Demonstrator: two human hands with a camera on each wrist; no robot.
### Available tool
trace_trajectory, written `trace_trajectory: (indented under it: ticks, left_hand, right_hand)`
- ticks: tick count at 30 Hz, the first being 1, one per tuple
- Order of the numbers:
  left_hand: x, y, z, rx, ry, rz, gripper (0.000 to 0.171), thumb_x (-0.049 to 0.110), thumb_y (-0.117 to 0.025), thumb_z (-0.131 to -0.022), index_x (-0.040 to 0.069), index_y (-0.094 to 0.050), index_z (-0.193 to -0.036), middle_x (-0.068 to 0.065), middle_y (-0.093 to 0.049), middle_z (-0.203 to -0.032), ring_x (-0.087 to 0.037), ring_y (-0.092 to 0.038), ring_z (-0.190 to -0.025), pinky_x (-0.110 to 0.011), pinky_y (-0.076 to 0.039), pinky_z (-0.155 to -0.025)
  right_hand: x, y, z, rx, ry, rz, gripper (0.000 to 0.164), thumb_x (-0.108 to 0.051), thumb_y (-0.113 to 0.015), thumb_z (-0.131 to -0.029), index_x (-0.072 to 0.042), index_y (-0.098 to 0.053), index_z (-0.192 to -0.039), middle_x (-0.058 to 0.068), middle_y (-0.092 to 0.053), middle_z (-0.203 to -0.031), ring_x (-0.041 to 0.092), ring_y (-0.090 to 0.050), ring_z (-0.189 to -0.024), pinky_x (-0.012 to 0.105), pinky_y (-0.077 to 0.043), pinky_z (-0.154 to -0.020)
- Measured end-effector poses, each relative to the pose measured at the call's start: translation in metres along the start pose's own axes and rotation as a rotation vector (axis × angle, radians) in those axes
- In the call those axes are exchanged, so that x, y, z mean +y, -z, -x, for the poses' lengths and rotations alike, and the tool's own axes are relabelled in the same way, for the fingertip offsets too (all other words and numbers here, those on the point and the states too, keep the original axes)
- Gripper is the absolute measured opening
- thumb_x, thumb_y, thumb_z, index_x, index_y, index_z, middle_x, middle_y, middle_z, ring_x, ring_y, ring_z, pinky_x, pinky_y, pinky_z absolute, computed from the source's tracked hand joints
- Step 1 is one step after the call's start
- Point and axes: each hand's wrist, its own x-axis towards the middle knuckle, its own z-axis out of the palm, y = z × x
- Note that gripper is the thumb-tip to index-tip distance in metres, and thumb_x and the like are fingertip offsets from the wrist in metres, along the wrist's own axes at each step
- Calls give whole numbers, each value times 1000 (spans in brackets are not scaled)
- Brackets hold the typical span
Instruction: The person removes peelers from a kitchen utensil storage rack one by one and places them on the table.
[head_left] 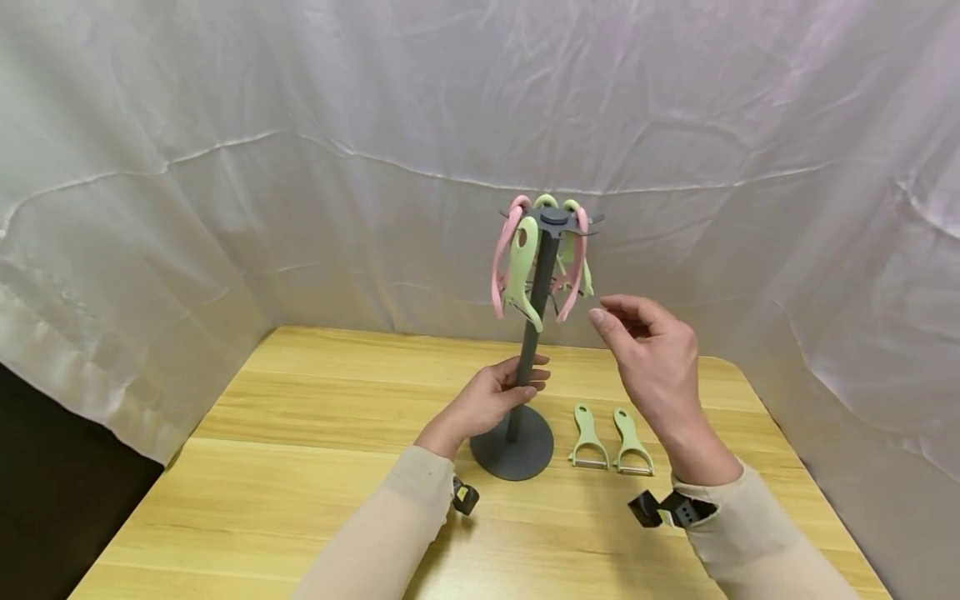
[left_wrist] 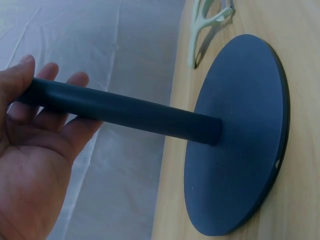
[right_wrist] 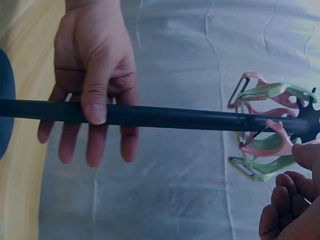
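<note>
- Curtain [head_left: 420, 100]: pale, creased cloth hung behind and beside my work, presumably as a plain backdrop.
- Table [head_left: 300, 492]: wood-grained, it bore the stand and two loose peelers.
- Stand [head_left: 529, 343]: dark and upright, its broad round base [head_left: 517, 460] lay flat on the wood, a form that I judged to suit a tall, top-loaded post.
- Left hand [head_left: 489, 402]: I held the post low, above the base, thumb across one side and fingers extended along the other, a light grip probably meant to steady it.
- Right hand [head_left: 660, 362]: raised just beside the hanging cluster, its fingers loosely bent, the thumb a little apart from them; nothing showed between them.
- Hung peelers: green [head_left: 522, 265] and pink [head_left: 578, 267], they ringed the stand's top, handles up on its hooks and blades down; the hole in each handle seemingly served for this.
- Loose peelers: two green ones, a nearer-in peeler [head_left: 587, 431] and an outer peeler [head_left: 627, 432], lay side by side, right of the base, handles pointing away from me, within easy reach of my right hand.
- Lettering: I could read no brand, label or writing on peelers or stand.
</note>
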Motion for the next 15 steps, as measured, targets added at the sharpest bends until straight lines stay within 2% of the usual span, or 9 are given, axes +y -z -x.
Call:
trace_trajectory:
  ticks: [15]
  left_hand:
    - [2, 3, 1, -24, 32, 5, 47, 11, -58, -109, 22, -52, -155, -12, -62, -150, -25, -61, -139, -43, -49, -115]
  right_hand:
    - [-18, -1, -18, -1, 25, -43, 33, -34, -77, -99, -8, -79, -120, 7, -79, -105, 7, -66, -84, 17, -50, -69]
